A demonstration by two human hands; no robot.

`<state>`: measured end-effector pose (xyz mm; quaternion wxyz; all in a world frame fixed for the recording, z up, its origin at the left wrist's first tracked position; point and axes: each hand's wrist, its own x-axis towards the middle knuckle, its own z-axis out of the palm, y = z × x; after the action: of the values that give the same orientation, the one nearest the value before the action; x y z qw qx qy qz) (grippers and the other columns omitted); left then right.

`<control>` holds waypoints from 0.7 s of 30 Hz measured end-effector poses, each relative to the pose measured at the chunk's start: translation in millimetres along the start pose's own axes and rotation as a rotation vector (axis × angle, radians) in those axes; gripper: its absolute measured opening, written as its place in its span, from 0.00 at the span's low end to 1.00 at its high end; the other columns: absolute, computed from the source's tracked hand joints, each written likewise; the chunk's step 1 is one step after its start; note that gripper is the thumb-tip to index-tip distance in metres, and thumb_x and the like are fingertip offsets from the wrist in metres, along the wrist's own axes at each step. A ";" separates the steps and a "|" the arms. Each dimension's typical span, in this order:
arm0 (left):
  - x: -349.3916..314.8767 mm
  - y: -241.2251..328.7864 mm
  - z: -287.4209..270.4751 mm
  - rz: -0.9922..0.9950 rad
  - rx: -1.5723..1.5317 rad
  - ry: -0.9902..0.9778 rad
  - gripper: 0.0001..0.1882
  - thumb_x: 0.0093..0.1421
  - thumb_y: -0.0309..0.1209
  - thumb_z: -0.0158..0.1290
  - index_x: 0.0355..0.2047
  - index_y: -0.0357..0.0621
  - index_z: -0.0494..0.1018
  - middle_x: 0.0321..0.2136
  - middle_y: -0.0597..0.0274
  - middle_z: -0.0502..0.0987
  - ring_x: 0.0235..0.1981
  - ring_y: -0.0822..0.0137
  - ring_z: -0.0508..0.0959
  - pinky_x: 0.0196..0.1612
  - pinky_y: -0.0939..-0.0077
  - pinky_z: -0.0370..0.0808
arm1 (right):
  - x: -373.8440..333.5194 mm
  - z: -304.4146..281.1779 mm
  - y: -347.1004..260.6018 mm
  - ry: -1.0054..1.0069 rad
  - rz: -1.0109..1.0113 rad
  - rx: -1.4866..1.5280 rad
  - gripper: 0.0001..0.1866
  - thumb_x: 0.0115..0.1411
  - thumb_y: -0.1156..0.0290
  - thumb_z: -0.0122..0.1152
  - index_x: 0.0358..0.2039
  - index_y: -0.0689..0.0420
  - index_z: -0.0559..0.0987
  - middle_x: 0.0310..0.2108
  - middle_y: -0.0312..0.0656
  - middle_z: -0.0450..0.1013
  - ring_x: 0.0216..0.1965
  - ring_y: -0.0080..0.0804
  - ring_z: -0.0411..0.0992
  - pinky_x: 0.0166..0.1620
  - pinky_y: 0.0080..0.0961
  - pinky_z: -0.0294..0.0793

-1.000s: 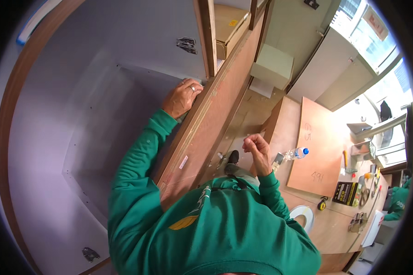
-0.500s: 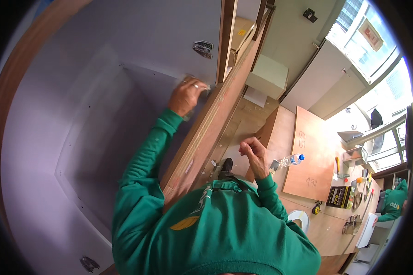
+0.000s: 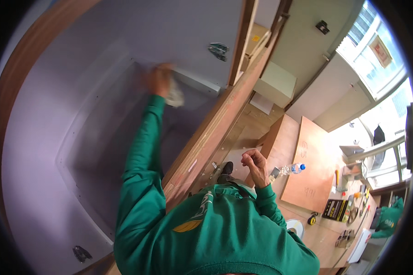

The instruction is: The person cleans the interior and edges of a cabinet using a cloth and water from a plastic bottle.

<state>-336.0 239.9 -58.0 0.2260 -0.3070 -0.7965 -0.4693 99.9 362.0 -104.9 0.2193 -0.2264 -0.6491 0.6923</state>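
Observation:
My left hand [image 3: 159, 80], smeared by motion, reaches inside a grey-lined cabinet [image 3: 36, 133]. A crumpled whitish cloth [image 3: 175, 96] hangs from it, beside a pale strip [image 3: 197, 84] along the inner edge. My right hand [image 3: 256, 165] hovers over the floor on the right, near the plywood table. Its fingers are curled in, and nothing shows in them. Metal hinges [image 3: 218, 51] are fixed to the grey panel above my left hand, with another hinge [image 3: 81, 254] at the lower left.
The cabinet's wooden edge [image 3: 195, 149] runs between my arms. On the table at right are a plywood board [image 3: 307, 160], a water bottle [image 3: 293, 169], a tape measure [image 3: 312, 219] and several tools. A co-worker in green [image 3: 389, 215] stands at the far right.
My left hand has moved left, away from the cabinet's wooden edge and deeper along the strip, taking the cloth along. My right hand keeps its curled pose. The view has shifted slightly.

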 end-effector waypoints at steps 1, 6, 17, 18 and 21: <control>-21.8 26.1 21.0 0.093 -0.081 -0.022 0.10 0.64 0.35 0.53 0.38 0.46 0.81 0.38 0.52 0.81 0.44 0.49 0.79 0.49 0.59 0.75 | 2.5 -2.3 2.2 -0.006 -0.003 -0.013 0.10 0.66 0.66 0.61 0.35 0.61 0.77 0.26 0.33 0.73 0.30 0.18 0.69 0.35 0.18 0.70; -54.1 79.7 46.4 0.300 -0.245 -0.139 0.07 0.58 0.26 0.57 0.37 0.44 0.80 0.38 0.54 0.81 0.43 0.51 0.78 0.48 0.59 0.75 | 12.2 2.5 -2.8 -0.092 -0.042 -0.090 0.09 0.67 0.67 0.60 0.35 0.61 0.77 0.26 0.32 0.72 0.30 0.17 0.69 0.35 0.18 0.69; 59.9 -75.0 29.2 -0.233 -0.224 0.239 0.11 0.63 0.29 0.53 0.42 0.36 0.78 0.41 0.49 0.79 0.42 0.54 0.78 0.49 0.63 0.73 | 35.2 -4.3 6.9 -0.080 0.048 -0.012 0.10 0.67 0.66 0.60 0.37 0.61 0.77 0.27 0.33 0.74 0.30 0.18 0.69 0.35 0.17 0.70; 71.1 -87.6 25.9 -0.248 -0.217 0.244 0.11 0.63 0.30 0.53 0.42 0.37 0.78 0.41 0.49 0.79 0.43 0.55 0.78 0.49 0.63 0.73 | 38.4 -4.0 5.7 -0.074 0.045 -0.008 0.10 0.67 0.66 0.60 0.37 0.61 0.77 0.27 0.33 0.74 0.30 0.18 0.69 0.35 0.17 0.70; 109.5 -148.9 -0.2 -0.232 0.138 0.333 0.13 0.64 0.34 0.53 0.44 0.40 0.77 0.42 0.49 0.79 0.45 0.54 0.78 0.49 0.60 0.74 | 51.5 -5.1 -0.4 -0.058 0.039 -0.006 0.10 0.67 0.67 0.60 0.36 0.61 0.77 0.27 0.33 0.74 0.30 0.18 0.70 0.35 0.18 0.70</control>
<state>-518.1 214.8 -77.6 0.3196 -0.1151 -0.8085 -0.4806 61.8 396.8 -106.3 0.1861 -0.2193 -0.6530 0.7006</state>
